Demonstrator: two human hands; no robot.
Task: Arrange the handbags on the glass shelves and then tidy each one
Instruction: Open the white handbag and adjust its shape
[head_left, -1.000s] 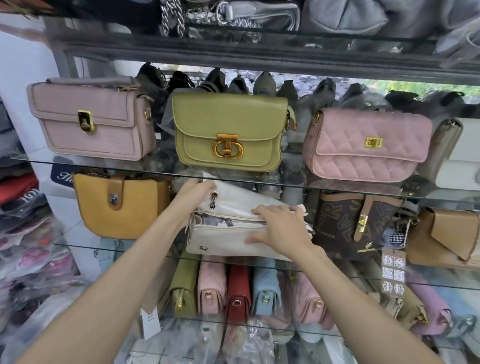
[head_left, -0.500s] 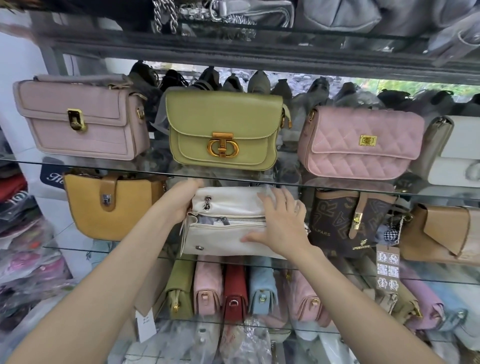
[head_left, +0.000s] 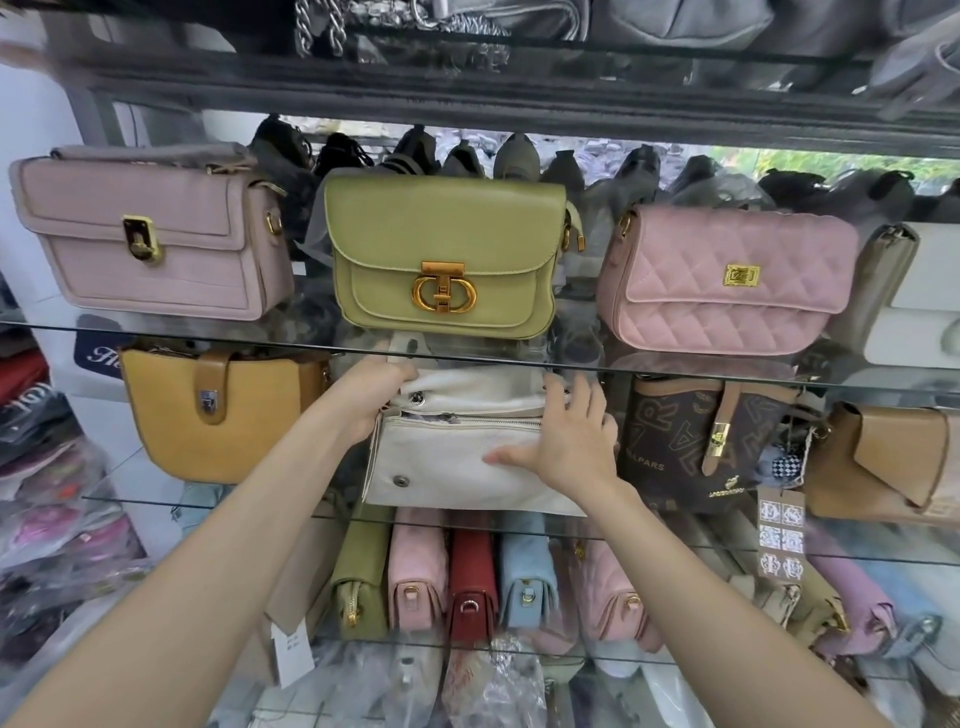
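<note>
A cream white handbag (head_left: 457, 467) stands on the middle glass shelf (head_left: 156, 501) between a mustard bag (head_left: 218, 415) and a brown monogram bag (head_left: 696, 441). Its flap is lifted and the zip shows. My left hand (head_left: 374, 389) grips the bag's upper left corner, fingers curled over the flap. My right hand (head_left: 566, 441) lies flat on the bag's right front, fingers spread and straight, thumb pointing left. On the shelf above stand a mauve bag (head_left: 150, 239), a green bag (head_left: 441, 254) and a pink quilted bag (head_left: 727, 280).
A tan bag (head_left: 883, 462) and a hanging tag (head_left: 779, 530) sit at the right of the middle shelf. Below, several small bags (head_left: 472, 587) stand side by side. The upper glass shelf edge (head_left: 675, 371) runs just above my hands. Wrapped goods pile at left.
My right hand has opened and flattened against the bag's front, sliding toward its right end. The bag has been pushed back and stands squarer on the shelf. My left hand keeps its hold.
</note>
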